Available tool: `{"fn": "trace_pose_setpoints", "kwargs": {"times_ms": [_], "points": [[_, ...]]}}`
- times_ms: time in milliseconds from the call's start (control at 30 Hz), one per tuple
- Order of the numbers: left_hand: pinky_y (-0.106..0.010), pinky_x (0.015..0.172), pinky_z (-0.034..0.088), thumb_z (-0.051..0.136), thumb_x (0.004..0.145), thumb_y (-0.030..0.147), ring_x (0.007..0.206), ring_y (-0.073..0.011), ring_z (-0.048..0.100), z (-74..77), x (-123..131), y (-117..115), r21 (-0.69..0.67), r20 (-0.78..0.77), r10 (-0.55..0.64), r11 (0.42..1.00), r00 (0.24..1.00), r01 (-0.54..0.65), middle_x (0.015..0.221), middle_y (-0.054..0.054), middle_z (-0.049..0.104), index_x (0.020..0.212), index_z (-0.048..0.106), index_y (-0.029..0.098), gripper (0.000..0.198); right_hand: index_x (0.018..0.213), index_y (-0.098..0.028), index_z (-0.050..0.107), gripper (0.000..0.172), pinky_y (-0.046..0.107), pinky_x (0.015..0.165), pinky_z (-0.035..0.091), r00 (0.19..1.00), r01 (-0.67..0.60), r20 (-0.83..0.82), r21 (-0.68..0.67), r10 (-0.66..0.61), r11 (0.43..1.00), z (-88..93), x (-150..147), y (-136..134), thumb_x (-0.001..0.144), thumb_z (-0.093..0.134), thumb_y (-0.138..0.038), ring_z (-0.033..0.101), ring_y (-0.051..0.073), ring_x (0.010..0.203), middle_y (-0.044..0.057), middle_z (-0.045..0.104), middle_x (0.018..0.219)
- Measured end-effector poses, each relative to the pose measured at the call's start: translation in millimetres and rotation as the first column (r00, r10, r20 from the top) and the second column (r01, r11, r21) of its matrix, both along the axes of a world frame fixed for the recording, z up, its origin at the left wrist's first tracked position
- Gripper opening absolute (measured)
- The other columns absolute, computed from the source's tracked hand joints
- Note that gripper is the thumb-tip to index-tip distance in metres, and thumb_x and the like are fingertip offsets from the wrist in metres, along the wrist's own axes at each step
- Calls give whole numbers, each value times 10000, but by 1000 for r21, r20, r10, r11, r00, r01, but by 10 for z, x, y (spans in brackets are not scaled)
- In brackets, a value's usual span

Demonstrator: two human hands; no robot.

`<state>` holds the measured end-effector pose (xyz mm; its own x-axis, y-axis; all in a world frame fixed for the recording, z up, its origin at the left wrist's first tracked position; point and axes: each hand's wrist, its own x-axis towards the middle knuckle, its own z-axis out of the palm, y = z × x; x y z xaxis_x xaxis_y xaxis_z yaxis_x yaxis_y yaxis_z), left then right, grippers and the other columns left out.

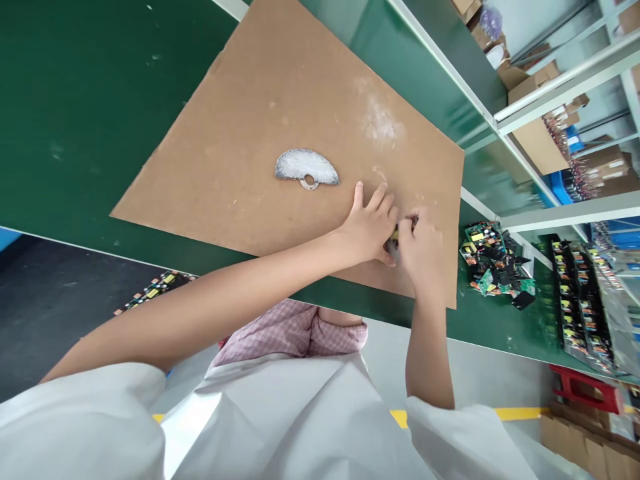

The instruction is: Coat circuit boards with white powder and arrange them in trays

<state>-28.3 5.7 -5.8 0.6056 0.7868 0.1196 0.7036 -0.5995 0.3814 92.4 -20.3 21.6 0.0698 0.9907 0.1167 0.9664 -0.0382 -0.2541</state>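
My left hand [371, 225] lies on a brown cardboard sheet [240, 147], palm down with the fingers spread. Close to its right, my right hand [421, 250] is closed, its fingers curled around something mostly hidden. Between the two hands shows a bit of a small yellow and dark part [395, 237]; its kind cannot be made out. Up and to the left of my hands, a grey half-disc blade [307, 165] with a round hole at its straight edge rests flat on the cardboard, apart from both hands.
The cardboard covers part of a green table [90, 107]. To the right sits a pile of small circuit boards [495, 260], with trays of more boards [583, 300] beyond. A white metal frame [565, 87] stands along the back, with cartons behind. A red stool [587, 390] is below.
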Motion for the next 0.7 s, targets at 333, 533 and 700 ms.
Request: {"fn": "trace_pose_setpoints", "kwargs": {"times_ms": [333,533,700], "points": [[-689,1017,50,658,680,576,1345,-428,147,-36,2,8,6,49,8,1000,999,-9,1409,-254,347,1282,433,49,831,882,-194,458,126,303,611,344,1000,12,23,52,-14,999,-20,-30,89,845,338,-181,535,233,728,70,575,821],[-681,1026,62,674,682,547,1347,-421,151,-5,-12,-7,15,30,-5,1000,1000,5,1418,-263,328,1265,446,33,810,834,-198,474,113,294,573,319,1000,-7,24,14,6,1000,-30,-12,-54,829,361,-195,511,228,669,58,567,764],[-696,1017,62,664,676,570,1346,-429,154,-15,-6,5,19,40,12,1000,999,-13,1408,-250,354,1263,453,44,816,854,-193,473,115,295,595,326,1000,-9,8,75,9,997,-44,6,92,838,360,-173,515,228,685,58,569,772]]}}
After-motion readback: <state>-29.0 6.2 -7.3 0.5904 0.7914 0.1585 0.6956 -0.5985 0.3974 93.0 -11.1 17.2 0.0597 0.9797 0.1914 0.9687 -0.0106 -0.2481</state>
